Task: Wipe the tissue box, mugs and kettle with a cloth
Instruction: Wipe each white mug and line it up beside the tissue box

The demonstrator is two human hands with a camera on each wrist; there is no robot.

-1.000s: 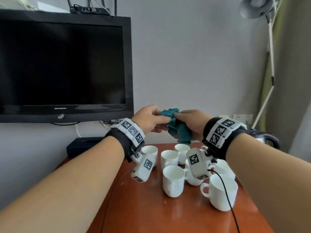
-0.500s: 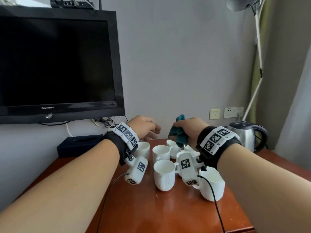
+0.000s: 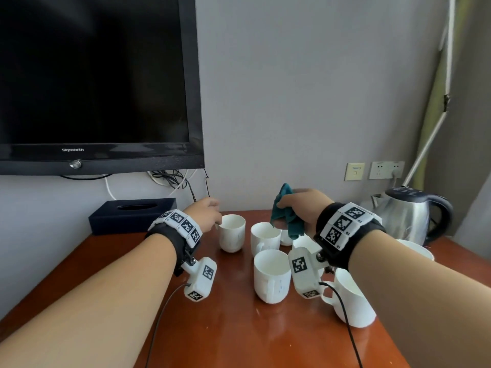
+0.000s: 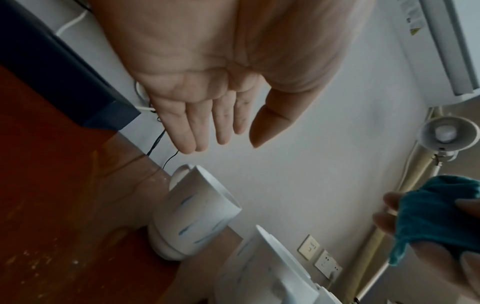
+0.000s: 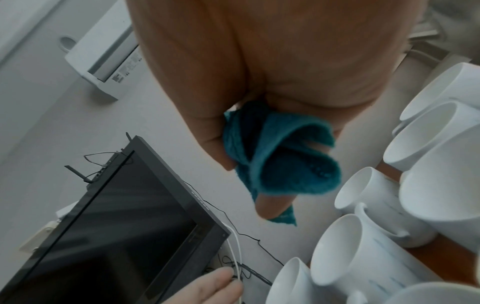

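My right hand [image 3: 289, 205] grips a bunched teal cloth [image 3: 284, 216] above the back mugs; in the right wrist view the cloth [image 5: 280, 156] is wrapped round the fingers. My left hand [image 3: 212, 216] hovers just left of the back-left white mug [image 3: 232, 232]. In the left wrist view the left hand [image 4: 226, 144] shows a flat palm with straight fingers, holding nothing, a little above that mug [image 4: 194, 211]. Several more white mugs [image 3: 272, 274] cluster on the wooden table [image 3: 225, 335]. A dark blue tissue box [image 3: 132, 215] sits back left. A steel kettle [image 3: 409, 219] stands back right.
A black TV [image 3: 93, 75] hangs on the wall above the tissue box, with loose cables [image 3: 172, 179] below it. Wall sockets [image 3: 386, 170] and a lamp pole [image 3: 425, 147] are behind the kettle. Wrist-camera cables trail over the table's front.
The hands have parted. My left hand let go of the cloth and dropped left toward the back-left mug. My right hand keeps the cloth, lower over the mugs. The kettle came into view.
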